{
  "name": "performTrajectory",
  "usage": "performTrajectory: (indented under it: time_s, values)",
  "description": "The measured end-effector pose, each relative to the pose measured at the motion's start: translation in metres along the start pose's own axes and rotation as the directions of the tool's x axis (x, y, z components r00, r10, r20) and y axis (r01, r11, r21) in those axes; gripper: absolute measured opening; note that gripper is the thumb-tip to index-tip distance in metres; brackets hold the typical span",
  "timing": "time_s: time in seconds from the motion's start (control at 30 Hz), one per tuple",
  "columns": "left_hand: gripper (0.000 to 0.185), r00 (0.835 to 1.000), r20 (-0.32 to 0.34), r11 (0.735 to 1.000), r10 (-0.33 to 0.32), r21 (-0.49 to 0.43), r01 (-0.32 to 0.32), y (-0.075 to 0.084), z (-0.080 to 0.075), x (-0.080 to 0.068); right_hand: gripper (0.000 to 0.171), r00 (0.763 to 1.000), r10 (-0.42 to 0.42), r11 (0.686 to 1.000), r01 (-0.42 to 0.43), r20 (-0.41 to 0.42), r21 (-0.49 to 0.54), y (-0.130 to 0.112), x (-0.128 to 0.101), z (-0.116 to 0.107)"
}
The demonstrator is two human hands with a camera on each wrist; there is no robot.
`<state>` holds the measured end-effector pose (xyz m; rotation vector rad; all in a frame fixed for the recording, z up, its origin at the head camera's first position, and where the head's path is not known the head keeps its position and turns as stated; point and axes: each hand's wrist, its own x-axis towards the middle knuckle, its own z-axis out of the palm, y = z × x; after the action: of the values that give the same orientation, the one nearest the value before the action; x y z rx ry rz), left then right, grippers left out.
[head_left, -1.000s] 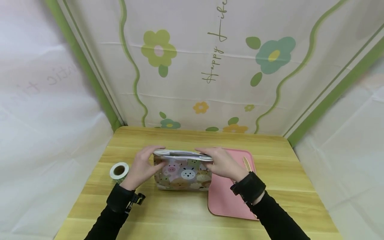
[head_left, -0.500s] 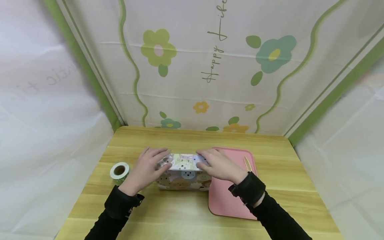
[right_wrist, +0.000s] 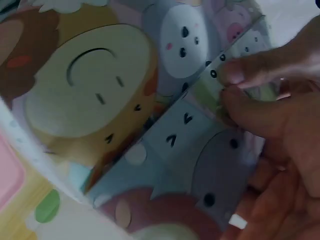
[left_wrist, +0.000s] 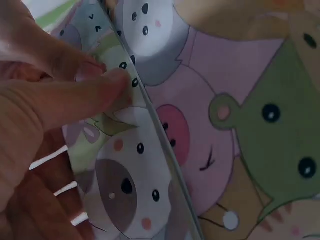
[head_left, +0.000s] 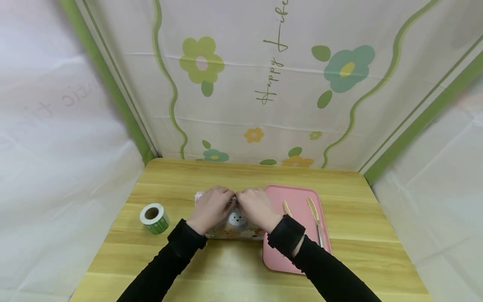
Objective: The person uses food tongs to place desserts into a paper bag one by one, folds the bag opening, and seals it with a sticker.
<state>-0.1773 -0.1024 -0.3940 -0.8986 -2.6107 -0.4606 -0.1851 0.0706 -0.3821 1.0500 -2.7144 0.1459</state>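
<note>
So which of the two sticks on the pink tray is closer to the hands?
The shorter stick, at the tray's left side by the right wrist; the longer stick lies further right.

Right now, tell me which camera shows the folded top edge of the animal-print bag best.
The left wrist view: the folded top edge runs sharply across the frame, pinched by the left hand. The right wrist view shows it too, dimmer, under the right hand. In the head view both hands hide it.
</note>
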Motion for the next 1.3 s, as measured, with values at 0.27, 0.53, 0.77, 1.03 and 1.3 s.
performTrajectory:
  time_s: [0.27,0.53,0.77,1.03,1.3]
  values:
    - [0.007,1.000,-0.024,1.000,-0.017,0.010,0.017,-0.035,-0.007,-0.019,0.013,1.000,0.014,0.992,-0.011,-0.022,0.124,0.011,-0.004,0.011]
    - [0.006,0.993,-0.087,0.996,0.074,0.048,-0.070,-0.061,-0.017,-0.030,0.010,0.996,-0.072,0.951,0.056,0.044,0.305,0.049,-0.031,-0.002]
    - [0.007,0.996,-0.061,0.994,0.064,0.098,-0.058,-0.035,-0.013,-0.018,0.008,1.000,-0.021,0.993,0.021,0.000,0.119,0.040,-0.035,-0.005]
    - [0.006,0.996,-0.031,0.996,0.083,0.017,-0.082,-0.006,0.015,0.002,0.014,0.992,-0.074,0.997,0.075,-0.102,0.002,0.017,-0.021,0.021]
    - [0.008,0.991,-0.082,0.993,0.102,-0.045,-0.106,-0.048,0.006,-0.023,0.020,0.991,-0.126,0.979,0.130,-0.038,0.159,0.032,-0.031,0.017]
